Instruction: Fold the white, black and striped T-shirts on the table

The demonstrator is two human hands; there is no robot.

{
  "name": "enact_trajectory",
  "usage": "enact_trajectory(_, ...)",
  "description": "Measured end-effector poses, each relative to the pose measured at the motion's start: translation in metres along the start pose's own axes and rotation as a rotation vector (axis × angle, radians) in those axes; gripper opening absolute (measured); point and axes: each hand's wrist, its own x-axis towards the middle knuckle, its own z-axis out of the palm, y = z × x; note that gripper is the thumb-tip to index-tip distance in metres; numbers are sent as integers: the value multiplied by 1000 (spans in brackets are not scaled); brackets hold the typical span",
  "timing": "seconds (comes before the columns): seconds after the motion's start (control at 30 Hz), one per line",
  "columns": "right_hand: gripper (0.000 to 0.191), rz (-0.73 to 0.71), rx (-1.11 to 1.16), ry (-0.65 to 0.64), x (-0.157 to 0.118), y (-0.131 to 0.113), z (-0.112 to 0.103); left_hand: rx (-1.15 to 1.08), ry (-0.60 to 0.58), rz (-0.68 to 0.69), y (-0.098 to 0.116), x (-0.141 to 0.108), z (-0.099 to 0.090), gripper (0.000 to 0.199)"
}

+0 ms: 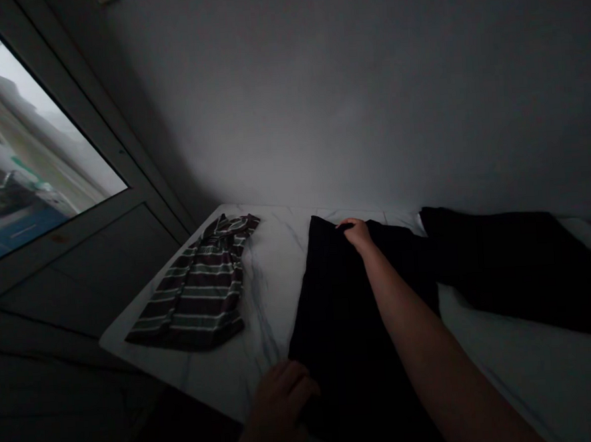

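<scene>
Grip of right hand (355, 234) on black garment (345, 298), marbled table (271, 242).
Right thumb and fingers clamped on a fold at the garment's far edge; left hand (286, 391), fingers curled, at its near left edge, hold cannot be told. Garment spread across table middle. To the right, second black garment (523, 267), boundary between the two too dark to tell. To the left, striped garment (199, 287), well apart. Far side, grey wall (318, 99); far left, glazed door (92, 260).
</scene>
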Motion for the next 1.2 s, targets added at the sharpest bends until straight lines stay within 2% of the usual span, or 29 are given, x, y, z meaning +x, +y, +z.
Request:
enact_trajectory(0.13,33,84,86,49,-15,18,-3,0,-118,14,-6,-2,15,62)
enact_trajectory(0.33,36,90,185,89,-19,20,3,49,-180,-97,-5,-10,13,62)
enact_trajectory(0.43,35,85,207,114,-20,21,4,72,-201,-105,-1,-10,10,54)
enact_trajectory(0.53,31,85,207,150,-19,22,4,72,-235,-53,-1,-6,3,40)
enact_trajectory(0.67,29,101,164,195,-12,24,2,-28,-372,82,-8,18,-25,14)
enact_trajectory(0.73,32,108,132,217,-8,26,1,5,-365,114,-18,48,-41,5)
enact_trajectory(0.77,33,110,114,224,-7,26,1,41,-341,106,-26,68,-46,7)
enact_trajectory(0.87,22,92,58,221,-8,27,3,147,-286,-12,-57,149,-49,16)
enact_trajectory(0.93,20,56,14,209,-11,26,6,233,-241,-176,-81,211,-38,19)
enact_trajectory(1.03,30,-14,-53,199,-16,22,9,336,-115,-468,-109,292,-11,31)
enact_trajectory(1.1,34,-58,-95,195,-18,19,10,357,-66,-571,-121,327,10,39)
enact_trajectory(1.2,35,-101,-156,193,-21,13,7,361,-33,-616,-132,351,39,37)
